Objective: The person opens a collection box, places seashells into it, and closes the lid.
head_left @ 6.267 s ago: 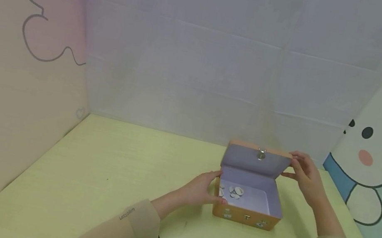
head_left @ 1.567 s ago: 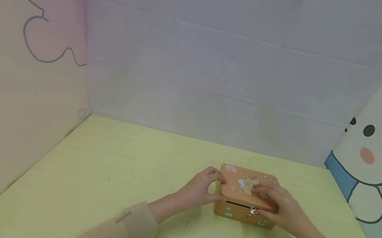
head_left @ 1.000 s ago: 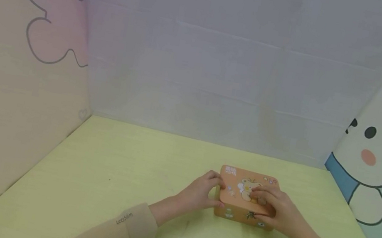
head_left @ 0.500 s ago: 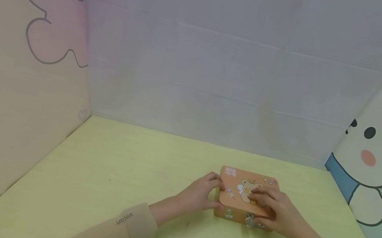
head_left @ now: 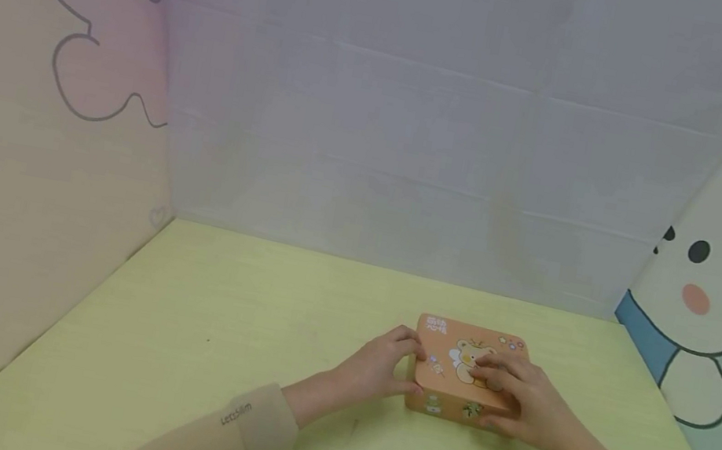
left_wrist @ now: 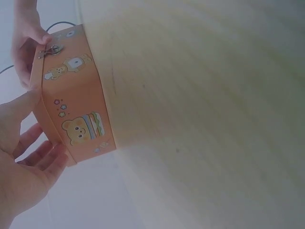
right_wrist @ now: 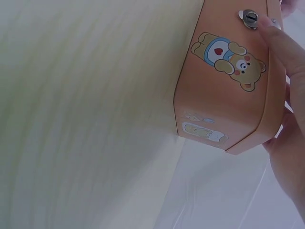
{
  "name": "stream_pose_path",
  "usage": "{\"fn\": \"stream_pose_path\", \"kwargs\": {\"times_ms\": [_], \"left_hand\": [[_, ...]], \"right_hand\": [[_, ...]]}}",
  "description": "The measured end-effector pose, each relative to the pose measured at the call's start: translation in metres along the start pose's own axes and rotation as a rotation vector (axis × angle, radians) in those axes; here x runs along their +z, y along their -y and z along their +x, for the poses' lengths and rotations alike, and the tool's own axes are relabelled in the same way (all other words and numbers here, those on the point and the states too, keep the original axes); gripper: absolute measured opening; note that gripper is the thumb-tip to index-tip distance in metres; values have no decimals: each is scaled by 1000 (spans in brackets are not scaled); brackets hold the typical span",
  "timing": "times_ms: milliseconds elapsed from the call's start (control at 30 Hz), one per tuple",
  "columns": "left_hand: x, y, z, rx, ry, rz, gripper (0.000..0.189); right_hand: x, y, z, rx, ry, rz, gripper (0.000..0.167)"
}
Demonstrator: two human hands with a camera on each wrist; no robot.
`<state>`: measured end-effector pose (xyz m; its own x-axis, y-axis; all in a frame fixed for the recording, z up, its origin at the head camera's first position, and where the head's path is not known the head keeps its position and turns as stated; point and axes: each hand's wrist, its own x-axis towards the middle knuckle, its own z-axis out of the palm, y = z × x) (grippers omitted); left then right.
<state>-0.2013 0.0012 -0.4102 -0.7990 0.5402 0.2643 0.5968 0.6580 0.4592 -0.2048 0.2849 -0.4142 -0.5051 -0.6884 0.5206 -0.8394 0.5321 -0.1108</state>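
Note:
An orange tin box [head_left: 438, 381] with bear pictures sits on the table with its lid down. My left hand [head_left: 374, 362] grips its left side, the thumb at the front corner and the fingers along the lid's left edge. Across the right part of the lid lie the fingers of my right hand [head_left: 538, 410], its thumb down at the front. In the right wrist view that thumb touches the metal clasp [right_wrist: 250, 19], which lies against the box front. The left wrist view shows the same clasp [left_wrist: 56, 49] and the box's left end. The inside is hidden.
The pale yellow table [head_left: 246, 309] runs back to a whitish sheet wall [head_left: 350, 120]. A beige panel [head_left: 53, 181] with a pink cartoon stands on the left, and a panel with a white rabbit [head_left: 716, 332] on the right, near the box.
The raised lid, which showed several small white round pieces inside, has come down. My right hand moved from the lid's edge to its top and front. The clasp swung from hanging out to flat.

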Motion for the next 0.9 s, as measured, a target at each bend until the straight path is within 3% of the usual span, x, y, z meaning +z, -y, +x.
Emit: {"fn": "stream_pose_path", "kwargs": {"times_ms": [300,633,900], "left_hand": [[1,0,-1,-6,2,-5,39],[-3,1,2,16,35,19,41],[-16,11,-2,0,62,68,56]], "right_hand": [[6,5,3,87,45,-77,57],[4,6,7,63,29,-122,57],[-2,6,10,84,58,-101,58]]}}
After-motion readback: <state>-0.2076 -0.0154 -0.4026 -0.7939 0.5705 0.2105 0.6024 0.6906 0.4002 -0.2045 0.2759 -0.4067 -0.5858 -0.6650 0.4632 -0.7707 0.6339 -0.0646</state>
